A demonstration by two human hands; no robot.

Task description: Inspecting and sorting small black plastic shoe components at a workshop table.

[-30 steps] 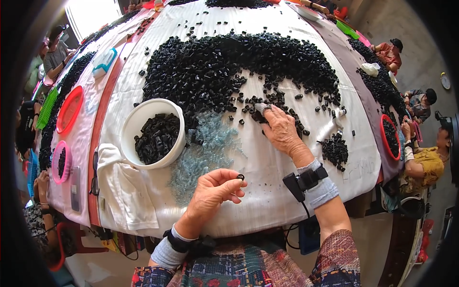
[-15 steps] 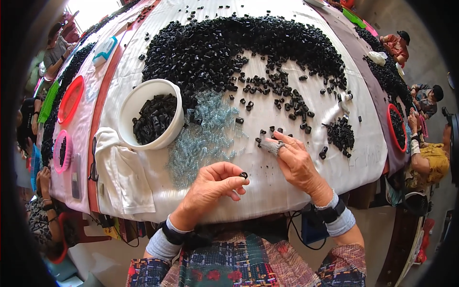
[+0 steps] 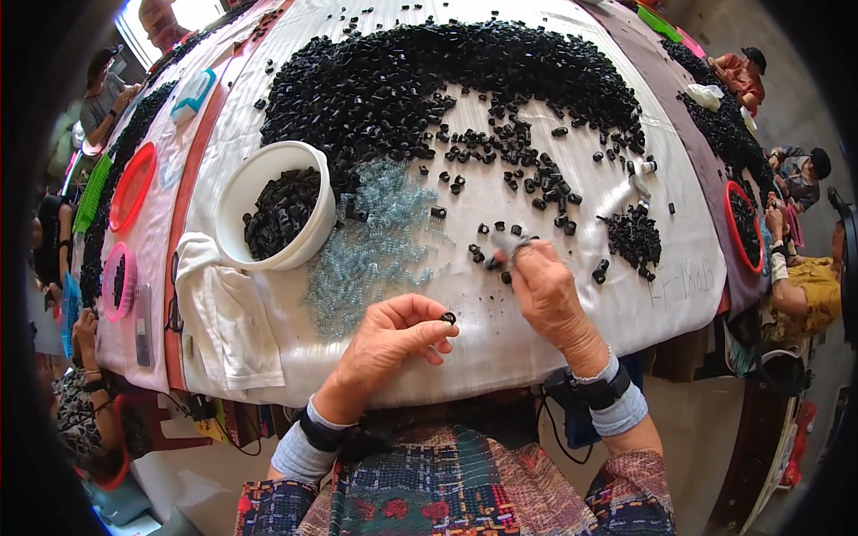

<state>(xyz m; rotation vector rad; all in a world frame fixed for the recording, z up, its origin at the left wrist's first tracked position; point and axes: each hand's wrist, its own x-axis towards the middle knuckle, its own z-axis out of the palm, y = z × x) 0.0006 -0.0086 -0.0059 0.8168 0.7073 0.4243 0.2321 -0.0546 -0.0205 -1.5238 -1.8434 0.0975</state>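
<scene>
My left hand (image 3: 386, 344) is closed, pinching a small black plastic cap (image 3: 449, 318) between thumb and forefinger above the white cloth. My right hand (image 3: 550, 290) reaches down to several loose black caps near the cloth's middle. Its fingertips and the grey wrap (image 3: 512, 241) on one finger are smeared by motion, so whether it grips a piece is unclear. Left of these caps lies a spread of pale blue, coiled-looking small springs (image 3: 375, 241). Behind them is a large heap of black caps (image 3: 357, 107).
A white tub (image 3: 234, 210) of black parts stands left of the springs, beside a crumpled white cloth (image 3: 228, 313). At right are a small pile of tiny black pieces (image 3: 634, 234) and a red basket (image 3: 731, 214). Other people work at tables on both sides.
My right hand's fingers have bent down and inward among the loose caps; before, they were stretched further out. My left hand still pinches its cap, nearly in place.
</scene>
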